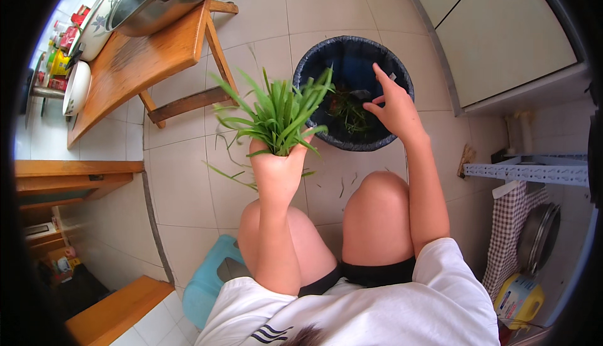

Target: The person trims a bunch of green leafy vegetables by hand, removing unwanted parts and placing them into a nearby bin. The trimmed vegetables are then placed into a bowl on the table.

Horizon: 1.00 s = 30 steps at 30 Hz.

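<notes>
My left hand (280, 167) is closed around a bunch of long green leaves (282, 115), likely garlic chives, just left of a dark trash bin (348, 145) lined with a plastic bag. The leaf tips fan out away from me, some over the bin's near-left rim. Above the bin's right side, my right hand (393, 103) has its fingers apart and holds nothing that I can see. Green scraps (351, 117) lie inside the bin.
A wooden folding table (146, 53) at upper left bears a metal basin (141, 13) with more greens and a white bowl (77, 89). Leaf bits (235, 174) lie on the tiled floor. A turquoise plastic stool (202, 275) is at lower left, a metal rack (527, 174) at right.
</notes>
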Tool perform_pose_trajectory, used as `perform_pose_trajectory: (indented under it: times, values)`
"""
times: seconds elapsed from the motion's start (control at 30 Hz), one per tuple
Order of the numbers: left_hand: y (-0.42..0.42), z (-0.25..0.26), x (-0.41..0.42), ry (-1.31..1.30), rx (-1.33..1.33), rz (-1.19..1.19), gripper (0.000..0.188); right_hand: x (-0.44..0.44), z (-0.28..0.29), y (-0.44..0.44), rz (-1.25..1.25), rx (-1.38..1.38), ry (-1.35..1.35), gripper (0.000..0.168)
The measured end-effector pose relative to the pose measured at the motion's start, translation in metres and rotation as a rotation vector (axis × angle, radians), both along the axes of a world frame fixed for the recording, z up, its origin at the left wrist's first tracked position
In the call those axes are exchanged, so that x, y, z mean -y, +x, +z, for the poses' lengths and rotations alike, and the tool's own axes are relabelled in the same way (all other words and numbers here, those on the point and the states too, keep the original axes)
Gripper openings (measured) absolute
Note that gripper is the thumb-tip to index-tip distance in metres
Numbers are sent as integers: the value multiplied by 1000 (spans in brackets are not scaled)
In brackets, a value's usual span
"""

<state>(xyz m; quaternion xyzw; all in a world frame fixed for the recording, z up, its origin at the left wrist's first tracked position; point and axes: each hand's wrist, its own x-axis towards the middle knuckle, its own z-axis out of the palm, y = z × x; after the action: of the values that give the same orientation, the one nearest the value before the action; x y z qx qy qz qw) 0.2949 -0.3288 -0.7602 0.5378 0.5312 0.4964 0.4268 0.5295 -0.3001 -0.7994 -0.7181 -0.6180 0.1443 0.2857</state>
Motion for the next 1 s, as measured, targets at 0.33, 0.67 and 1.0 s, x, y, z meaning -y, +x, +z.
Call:
perform_pose_trajectory:
  times: [0.33, 0.67, 1.0]
  values:
    - [-7, 1, 4, 76, -183, 103, 16, 23, 82, -58, 72, -588, 570, 4]
    - [-8, 2, 5, 137, -241, 64, 29, 16, 133, -86, 402, -302, 518, 19]
    - [-13, 0, 7, 81, -309, 22, 23, 13, 130, -93, 89, -182, 863, 8]
